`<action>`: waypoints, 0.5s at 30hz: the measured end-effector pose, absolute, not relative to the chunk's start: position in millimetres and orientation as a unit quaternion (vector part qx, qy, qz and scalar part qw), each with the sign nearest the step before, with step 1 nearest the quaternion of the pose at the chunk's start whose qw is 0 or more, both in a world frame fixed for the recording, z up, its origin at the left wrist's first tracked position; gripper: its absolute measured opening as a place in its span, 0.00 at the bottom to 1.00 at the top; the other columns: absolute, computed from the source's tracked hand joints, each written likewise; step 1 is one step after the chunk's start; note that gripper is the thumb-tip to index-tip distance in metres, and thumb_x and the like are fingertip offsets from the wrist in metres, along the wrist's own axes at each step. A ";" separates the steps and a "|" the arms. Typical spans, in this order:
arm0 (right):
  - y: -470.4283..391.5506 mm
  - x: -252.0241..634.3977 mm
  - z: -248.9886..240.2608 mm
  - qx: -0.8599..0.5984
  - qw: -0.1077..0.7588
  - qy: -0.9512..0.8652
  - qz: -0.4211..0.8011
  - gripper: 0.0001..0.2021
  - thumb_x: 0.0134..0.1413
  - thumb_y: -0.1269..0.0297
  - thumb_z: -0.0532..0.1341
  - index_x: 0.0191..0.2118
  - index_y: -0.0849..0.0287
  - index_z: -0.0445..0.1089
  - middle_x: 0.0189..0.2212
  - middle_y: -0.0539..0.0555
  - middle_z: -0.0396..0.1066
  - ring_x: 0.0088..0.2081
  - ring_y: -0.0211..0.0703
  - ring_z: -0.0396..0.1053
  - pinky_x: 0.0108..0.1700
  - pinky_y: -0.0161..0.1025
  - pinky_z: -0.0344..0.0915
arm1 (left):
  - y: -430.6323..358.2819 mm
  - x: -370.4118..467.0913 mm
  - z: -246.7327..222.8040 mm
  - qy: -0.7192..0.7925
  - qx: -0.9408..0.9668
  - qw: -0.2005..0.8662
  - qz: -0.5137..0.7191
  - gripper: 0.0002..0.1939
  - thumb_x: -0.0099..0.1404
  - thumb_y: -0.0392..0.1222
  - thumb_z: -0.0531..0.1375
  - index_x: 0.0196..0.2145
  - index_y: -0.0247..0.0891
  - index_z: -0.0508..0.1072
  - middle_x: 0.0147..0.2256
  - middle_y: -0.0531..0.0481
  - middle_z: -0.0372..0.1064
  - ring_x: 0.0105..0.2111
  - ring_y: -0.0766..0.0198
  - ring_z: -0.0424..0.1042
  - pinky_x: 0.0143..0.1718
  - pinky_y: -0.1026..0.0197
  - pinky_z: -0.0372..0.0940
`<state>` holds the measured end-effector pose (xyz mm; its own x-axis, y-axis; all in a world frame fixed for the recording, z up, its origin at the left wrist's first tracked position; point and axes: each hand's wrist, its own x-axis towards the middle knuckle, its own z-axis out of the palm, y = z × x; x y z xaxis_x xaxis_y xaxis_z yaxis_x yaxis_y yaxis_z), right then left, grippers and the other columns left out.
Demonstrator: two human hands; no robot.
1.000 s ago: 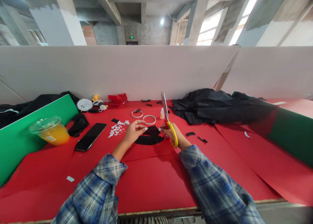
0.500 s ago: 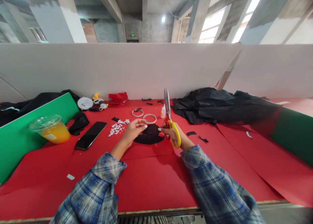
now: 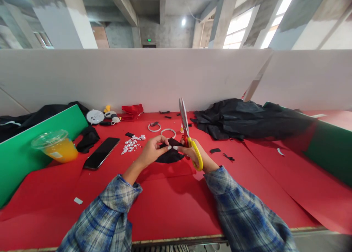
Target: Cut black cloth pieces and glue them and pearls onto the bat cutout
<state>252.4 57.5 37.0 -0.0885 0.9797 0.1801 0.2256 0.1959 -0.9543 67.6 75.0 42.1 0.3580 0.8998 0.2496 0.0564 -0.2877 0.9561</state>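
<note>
Left hand (image 3: 154, 148), pinching black fabric (image 3: 169, 157), has closed in on right hand (image 3: 190, 151), pinching too, gripping yellow-and-red scissors (image 3: 186, 128); blades lean further left.

windows (image 3: 238, 30) glare white, soft shadows darken the red tabletop (image 3: 173, 211), and outer edges blur.
</note>
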 end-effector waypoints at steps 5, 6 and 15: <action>60.0 255.0 34.8 -0.453 0.507 -0.597 0.426 0.13 0.41 0.59 0.65 0.25 0.56 0.59 0.18 0.42 0.56 0.18 0.32 0.53 0.21 0.34 0.53 | 69.4 66.3 45.1 0.345 0.700 0.506 0.367 0.10 0.53 0.40 0.67 0.31 0.35 0.71 0.31 0.51 0.69 0.32 0.66 0.71 0.36 0.64 0.67; 59.9 255.7 35.4 -0.449 0.506 -0.598 0.430 0.13 0.41 0.58 0.65 0.25 0.56 0.59 0.18 0.42 0.56 0.19 0.32 0.53 0.21 0.34 0.53 | 68.6 65.9 45.7 0.342 0.706 0.509 0.355 0.10 0.52 0.40 0.67 0.32 0.34 0.72 0.32 0.50 0.70 0.32 0.65 0.72 0.35 0.63 0.68; 51.5 255.5 46.8 -0.450 0.492 -0.629 0.400 0.16 0.48 0.49 0.63 0.27 0.58 0.63 0.18 0.43 0.57 0.19 0.32 0.54 0.23 0.35 0.53 | 63.2 63.4 54.6 0.334 0.723 0.510 0.324 0.17 0.54 0.38 0.66 0.44 0.34 0.75 0.44 0.43 0.75 0.36 0.59 0.77 0.37 0.60 0.72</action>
<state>255.5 51.5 46.8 -0.1105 0.9599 0.2578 0.1729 0.2740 -0.9461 63.4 63.2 54.6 0.5670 0.8138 0.1279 0.1530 -0.2566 0.9543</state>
